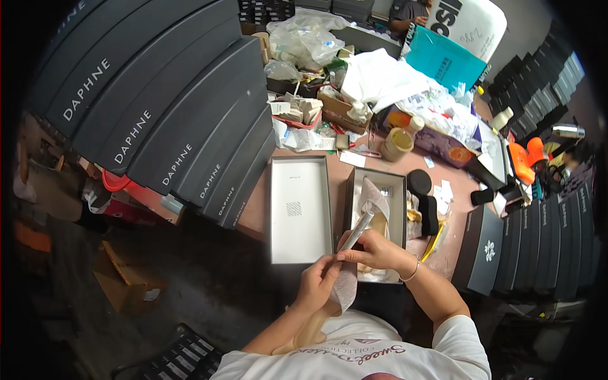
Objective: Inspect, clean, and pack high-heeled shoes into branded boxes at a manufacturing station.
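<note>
Shoe (347, 278) sits between both hands, long axis running up and away toward the open box (396, 190) on the worktop (259, 209). Left hand (315, 286) grips the lower part, right hand (373, 250) pinches higher, nearer the box.

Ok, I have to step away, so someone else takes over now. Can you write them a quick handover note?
Left hand: grips the lower part of a glittery high-heeled shoe.
Right hand: pinches the rolled paper at the shoe's top.
Open shoe box: straight ahead, with a second shoe inside.
Box lid: lies inside-up left of the box.
Done: one shoe is boxed.
Left: the held shoe is still out, and the lid is off.
</note>
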The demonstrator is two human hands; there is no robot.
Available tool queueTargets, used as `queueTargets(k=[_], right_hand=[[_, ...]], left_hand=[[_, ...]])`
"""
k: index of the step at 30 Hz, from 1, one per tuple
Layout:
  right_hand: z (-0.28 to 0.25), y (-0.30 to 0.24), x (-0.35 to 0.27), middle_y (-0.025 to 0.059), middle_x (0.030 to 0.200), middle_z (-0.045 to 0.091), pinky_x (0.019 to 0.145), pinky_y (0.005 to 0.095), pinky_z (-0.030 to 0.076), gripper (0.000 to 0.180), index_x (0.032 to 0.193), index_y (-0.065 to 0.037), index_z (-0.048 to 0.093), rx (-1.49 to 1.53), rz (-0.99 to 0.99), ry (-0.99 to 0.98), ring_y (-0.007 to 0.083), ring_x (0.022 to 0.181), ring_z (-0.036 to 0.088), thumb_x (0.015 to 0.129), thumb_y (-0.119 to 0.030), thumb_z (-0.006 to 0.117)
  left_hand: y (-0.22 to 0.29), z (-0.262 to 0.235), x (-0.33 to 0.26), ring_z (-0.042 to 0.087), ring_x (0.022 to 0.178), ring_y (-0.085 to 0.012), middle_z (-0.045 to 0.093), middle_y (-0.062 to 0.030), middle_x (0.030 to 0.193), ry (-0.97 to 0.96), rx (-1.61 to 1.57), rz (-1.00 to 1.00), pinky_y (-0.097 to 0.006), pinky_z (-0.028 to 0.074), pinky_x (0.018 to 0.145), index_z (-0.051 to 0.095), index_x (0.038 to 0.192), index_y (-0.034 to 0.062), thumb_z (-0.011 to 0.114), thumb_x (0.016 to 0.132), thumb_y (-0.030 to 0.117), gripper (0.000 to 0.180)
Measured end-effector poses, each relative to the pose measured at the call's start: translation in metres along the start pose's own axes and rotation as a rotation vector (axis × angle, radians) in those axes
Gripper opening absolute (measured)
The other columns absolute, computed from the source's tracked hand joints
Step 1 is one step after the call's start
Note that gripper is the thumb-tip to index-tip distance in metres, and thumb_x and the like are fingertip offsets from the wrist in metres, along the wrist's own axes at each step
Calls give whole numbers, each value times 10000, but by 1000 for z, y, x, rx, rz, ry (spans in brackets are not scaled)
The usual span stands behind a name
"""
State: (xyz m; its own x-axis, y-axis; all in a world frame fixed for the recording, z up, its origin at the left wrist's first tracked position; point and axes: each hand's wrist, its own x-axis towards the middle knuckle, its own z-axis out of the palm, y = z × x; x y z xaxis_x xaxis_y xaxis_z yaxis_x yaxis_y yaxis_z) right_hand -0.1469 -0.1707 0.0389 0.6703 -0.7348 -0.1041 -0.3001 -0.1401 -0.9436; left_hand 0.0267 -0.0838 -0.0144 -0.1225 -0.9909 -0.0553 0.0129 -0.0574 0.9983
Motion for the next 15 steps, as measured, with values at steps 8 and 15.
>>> queueTargets(k=[8,15], right_hand=[[-136,8,148,3,709,592,586,251,420,176,854,-7,602,-133,-87,752,73,655,527,860,-182,598],[-213,73,265,163,753,666,688,376,498,322,904,10,615,-469,106,1010,293,709,655,771,-280,660]], left_hand=[[-16,-26,17,574,809,-82,639,-83,946,29,-113,-125,-225,471,744,537,1226,4,566,940,203,350],[-26,-37,32,577,839,-106,642,-84,933,86,-92,-181,-236,466,763,578,1162,-5,565,938,201,304]])
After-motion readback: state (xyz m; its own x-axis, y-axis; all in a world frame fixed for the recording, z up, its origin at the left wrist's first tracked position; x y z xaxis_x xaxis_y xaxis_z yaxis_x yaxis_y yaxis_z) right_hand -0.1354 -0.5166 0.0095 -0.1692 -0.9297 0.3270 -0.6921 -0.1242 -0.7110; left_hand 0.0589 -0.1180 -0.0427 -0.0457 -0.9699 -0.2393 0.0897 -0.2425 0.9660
